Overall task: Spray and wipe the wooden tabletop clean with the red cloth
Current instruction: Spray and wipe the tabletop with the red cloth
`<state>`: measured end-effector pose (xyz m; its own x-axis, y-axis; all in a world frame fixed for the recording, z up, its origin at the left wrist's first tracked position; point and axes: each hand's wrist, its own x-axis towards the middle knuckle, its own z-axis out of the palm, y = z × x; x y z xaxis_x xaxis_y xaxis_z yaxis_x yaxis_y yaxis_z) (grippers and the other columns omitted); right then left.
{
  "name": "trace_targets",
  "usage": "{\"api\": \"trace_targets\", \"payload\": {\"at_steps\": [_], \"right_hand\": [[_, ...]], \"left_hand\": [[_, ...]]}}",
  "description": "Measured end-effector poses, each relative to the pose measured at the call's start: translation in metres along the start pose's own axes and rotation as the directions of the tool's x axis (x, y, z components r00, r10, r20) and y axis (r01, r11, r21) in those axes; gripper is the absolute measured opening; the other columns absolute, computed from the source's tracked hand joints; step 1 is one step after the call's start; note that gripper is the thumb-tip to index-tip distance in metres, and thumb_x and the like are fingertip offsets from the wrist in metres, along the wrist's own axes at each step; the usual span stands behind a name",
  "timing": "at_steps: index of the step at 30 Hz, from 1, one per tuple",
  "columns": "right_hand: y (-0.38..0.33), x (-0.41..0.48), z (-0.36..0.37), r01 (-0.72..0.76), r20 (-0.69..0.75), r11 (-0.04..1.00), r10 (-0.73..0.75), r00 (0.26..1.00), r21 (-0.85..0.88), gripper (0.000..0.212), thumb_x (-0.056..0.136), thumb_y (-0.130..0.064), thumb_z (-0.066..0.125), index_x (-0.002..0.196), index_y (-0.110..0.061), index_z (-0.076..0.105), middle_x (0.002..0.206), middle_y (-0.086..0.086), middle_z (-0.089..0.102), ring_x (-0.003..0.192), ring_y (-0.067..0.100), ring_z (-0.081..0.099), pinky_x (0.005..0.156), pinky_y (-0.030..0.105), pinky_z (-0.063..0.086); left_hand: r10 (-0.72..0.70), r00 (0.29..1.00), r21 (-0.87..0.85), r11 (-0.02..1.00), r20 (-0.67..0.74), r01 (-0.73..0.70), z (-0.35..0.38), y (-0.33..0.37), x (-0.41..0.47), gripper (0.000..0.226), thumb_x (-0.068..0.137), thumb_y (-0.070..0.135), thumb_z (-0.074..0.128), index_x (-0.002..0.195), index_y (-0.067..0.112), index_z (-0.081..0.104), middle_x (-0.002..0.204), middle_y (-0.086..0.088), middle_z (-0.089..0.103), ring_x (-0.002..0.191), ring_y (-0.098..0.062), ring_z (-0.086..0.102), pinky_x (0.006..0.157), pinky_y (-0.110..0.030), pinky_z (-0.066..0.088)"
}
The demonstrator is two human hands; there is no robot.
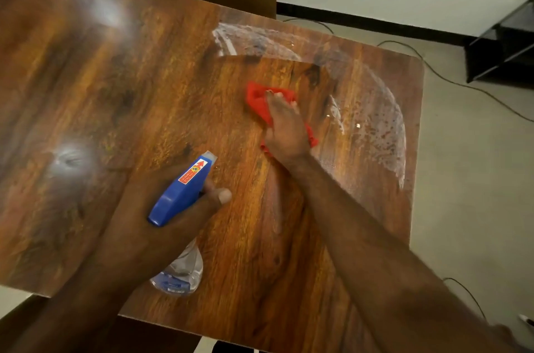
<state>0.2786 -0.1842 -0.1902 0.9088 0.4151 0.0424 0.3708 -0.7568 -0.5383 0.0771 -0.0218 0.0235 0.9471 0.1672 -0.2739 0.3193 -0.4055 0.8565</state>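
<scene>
The table (pixel 115 78) ends in a rounded far-right corner, and its right edge runs down beside pale floor (pixel 468 179) where a thin cable (pixel 433 69) trails. A wet arc of spray streaks (pixel 384 127) curves just inside that edge, and broad bare wood lies open to the left. The red cloth (pixel 258 101) lies on the table's right half, inside the arc. The right grip (pixel 284 127) presses flat on it, fingers straight and close together. The left grip (pixel 135 208) curls round the neck of the spray bottle (pixel 182 188), held above the near table, its blue head pointing toward the cloth.
</scene>
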Motion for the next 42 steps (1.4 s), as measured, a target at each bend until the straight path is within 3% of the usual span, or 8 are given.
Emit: {"api": "trace_targets", "payload": {"at_steps": [5, 12, 16, 21, 26, 29, 35, 42], "right_hand": [[0.086, -0.018, -0.065, -0.232, -0.182, 0.973, 0.23, 0.956, 0.014, 0.064, 0.092, -0.015, 0.054, 0.155, -0.014, 0.043, 0.151, 0.013, 0.056, 0.141, 0.034, 0.05, 0.12, 0.058, 0.037], [0.134, -0.059, -0.101, -0.477, -0.291, 0.879, 0.463, 0.837, 0.026, 0.062, 0.095, -0.013, 0.052, 0.156, -0.01, 0.043, 0.148, 0.017, 0.056, 0.135, 0.04, 0.053, 0.12, 0.053, 0.037], [0.065, -0.093, -0.054, -0.231, -0.128, 0.97, 0.22, 0.967, -0.076, 0.079, 0.084, -0.019, 0.054, 0.16, -0.006, 0.037, 0.165, 0.014, 0.04, 0.155, 0.034, 0.032, 0.13, 0.054, 0.012], [0.058, -0.147, -0.043, 0.137, 0.039, 0.99, -0.136, 0.99, -0.044, 0.074, 0.09, -0.02, 0.053, 0.161, -0.007, 0.037, 0.165, 0.01, 0.041, 0.156, 0.026, 0.032, 0.13, 0.053, 0.018], [0.159, -0.141, -0.107, -0.244, -0.123, 0.97, 0.241, 0.963, -0.01, 0.069, 0.098, -0.023, 0.057, 0.164, -0.022, 0.034, 0.164, 0.007, 0.043, 0.153, 0.027, 0.036, 0.129, 0.052, 0.024], [0.201, -0.124, -0.137, -0.307, -0.191, 0.952, 0.301, 0.934, -0.001, 0.064, 0.095, -0.02, 0.055, 0.158, -0.017, 0.042, 0.154, 0.01, 0.054, 0.143, 0.031, 0.048, 0.123, 0.052, 0.036], [0.186, -0.138, -0.133, -0.337, -0.197, 0.942, 0.329, 0.924, -0.006, 0.069, 0.092, -0.013, 0.057, 0.16, -0.013, 0.04, 0.16, 0.011, 0.048, 0.149, 0.034, 0.041, 0.124, 0.057, 0.032], [0.142, -0.262, -0.101, -0.083, -0.06, 0.996, 0.081, 0.995, -0.027, 0.086, 0.091, -0.008, 0.069, 0.165, -0.018, 0.027, 0.166, -0.003, 0.034, 0.16, 0.015, 0.02, 0.131, 0.049, 0.011]], "left_hand": [[0.026, 0.997, 0.069, 0.997, 0.071, -0.031, 0.007, 0.001, 0.002, 0.027, 0.09, 0.048, 0.069, 0.081, 0.023, 0.066, 0.068, -0.011, 0.065, 0.056, -0.025, 0.065, 0.054, -0.041, 0.058], [0.03, 0.993, 0.038, 0.999, 0.115, -0.034, 0.025, 0.008, -0.002, 0.024, 0.088, 0.044, 0.071, 0.078, 0.023, 0.065, 0.068, -0.008, 0.065, 0.06, -0.025, 0.064, 0.057, -0.027, 0.057], [0.01, 0.992, 0.058, 0.998, 0.129, -0.018, 0.039, 0.015, -0.007, 0.034, 0.08, 0.06, 0.068, 0.081, 0.026, 0.065, 0.071, -0.008, 0.066, 0.06, -0.021, 0.066, 0.057, -0.025, 0.058], [0.028, 0.991, 0.066, 0.997, 0.131, -0.037, 0.066, 0.03, -0.006, 0.015, 0.082, 0.035, 0.075, 0.074, 0.026, 0.066, 0.066, -0.008, 0.068, 0.059, -0.024, 0.067, 0.063, -0.04, 0.061], [0.091, 0.978, 0.056, 0.993, 0.186, -0.103, 0.078, 0.046, -0.001, 0.019, 0.085, 0.038, 0.077, 0.078, 0.023, 0.067, 0.065, -0.01, 0.067, 0.058, -0.027, 0.067, 0.062, -0.039, 0.059], [0.135, 0.97, 0.056, 0.987, 0.204, -0.149, 0.084, 0.05, 0.0, 0.021, 0.088, 0.032, 0.075, 0.078, 0.017, 0.065, 0.064, -0.01, 0.065, 0.055, -0.026, 0.065, 0.06, -0.041, 0.058], [0.118, 0.965, 0.043, 0.99, 0.233, -0.132, 0.084, 0.047, -0.007, 0.031, 0.08, 0.053, 0.07, 0.082, 0.021, 0.066, 0.066, -0.008, 0.066, 0.057, -0.025, 0.066, 0.058, -0.037, 0.059], [0.075, 0.948, -0.066, 0.996, 0.309, -0.057, 0.098, 0.062, -0.02, 0.055, 0.067, 0.082, 0.061, 0.077, 0.028, 0.065, 0.061, -0.004, 0.064, 0.051, -0.018, 0.061, 0.051, -0.024, 0.056]]}}
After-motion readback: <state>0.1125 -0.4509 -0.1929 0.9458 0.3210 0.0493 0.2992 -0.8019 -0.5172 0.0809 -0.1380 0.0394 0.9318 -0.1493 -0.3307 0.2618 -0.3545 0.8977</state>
